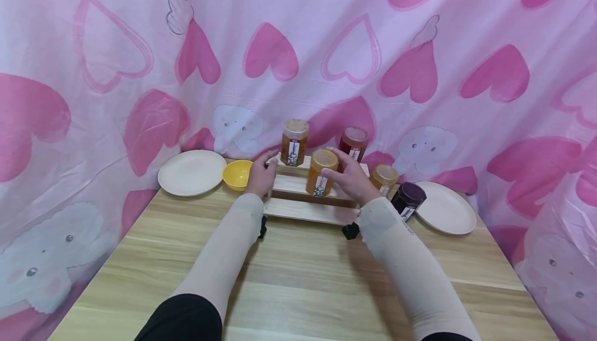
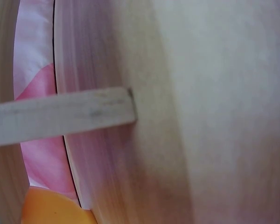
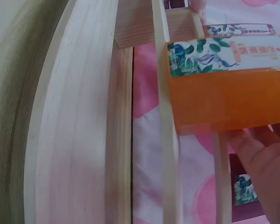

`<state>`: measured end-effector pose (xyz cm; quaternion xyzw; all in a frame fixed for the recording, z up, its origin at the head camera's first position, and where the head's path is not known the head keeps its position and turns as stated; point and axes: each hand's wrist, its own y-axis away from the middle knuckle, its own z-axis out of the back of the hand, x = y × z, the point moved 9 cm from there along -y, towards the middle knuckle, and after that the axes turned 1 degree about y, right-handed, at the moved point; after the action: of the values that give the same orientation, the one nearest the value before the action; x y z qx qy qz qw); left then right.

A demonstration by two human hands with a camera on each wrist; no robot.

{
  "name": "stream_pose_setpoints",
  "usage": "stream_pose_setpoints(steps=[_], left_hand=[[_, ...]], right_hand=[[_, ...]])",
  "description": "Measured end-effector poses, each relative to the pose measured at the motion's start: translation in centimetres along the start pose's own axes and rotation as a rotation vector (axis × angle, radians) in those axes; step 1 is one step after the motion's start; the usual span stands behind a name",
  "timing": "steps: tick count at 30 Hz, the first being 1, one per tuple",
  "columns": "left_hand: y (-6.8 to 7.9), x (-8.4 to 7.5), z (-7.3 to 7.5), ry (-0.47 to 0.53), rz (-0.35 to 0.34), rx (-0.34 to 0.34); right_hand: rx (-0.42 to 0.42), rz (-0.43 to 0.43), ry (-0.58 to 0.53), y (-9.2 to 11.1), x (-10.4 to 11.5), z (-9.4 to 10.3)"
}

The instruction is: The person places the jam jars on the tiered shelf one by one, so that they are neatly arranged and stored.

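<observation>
the right hand grasps an amber jar from its right side, thumb toward the near face and fingers toward the far. the jar stands at the right of centre of the wooden rack, its long axis nearly vertical and its lid uppermost. the governing relation is that of base to shelf — the jar's foot lies at the middle tier, left of the gripping palm, with the red jar to the far right on the top tier and the brown jar to the far left. the right hand is plainly the nearer; the left hand lies at the rack's left end, and whether it grips or merely touches there cannot be told. contact between foot and tier is likewise uncertain. the right wrist view cuts off the lid end; the left wrist view shows no fingers — only a blurred wooden bar and part of the yellow bowl.
</observation>
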<state>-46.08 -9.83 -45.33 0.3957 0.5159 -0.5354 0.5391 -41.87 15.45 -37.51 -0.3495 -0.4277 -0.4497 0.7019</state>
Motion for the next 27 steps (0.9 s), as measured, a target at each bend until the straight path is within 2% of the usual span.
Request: stream_pose_setpoints(steps=[6,11,18,27], left_hand=[[0.1,-0.1,0.1,-0.002,0.003,-0.004],[0.3,-0.4,0.0,-0.017,0.001,0.008],[0.2,-0.7,0.0,-0.009,-0.008,-0.004],[0.8,-0.8,-0.1,-0.003,0.011,0.007]], right_hand=[[-0.027,-0.065,0.053,0.7,0.1,0.3],[-0.071,-0.1,0.059,2.4,0.1,1.6],[-0.063,-0.034,0.043,5.7,0.5,4.1],[-0.162,0.028,0.079,9.5,-0.3,8.4]])
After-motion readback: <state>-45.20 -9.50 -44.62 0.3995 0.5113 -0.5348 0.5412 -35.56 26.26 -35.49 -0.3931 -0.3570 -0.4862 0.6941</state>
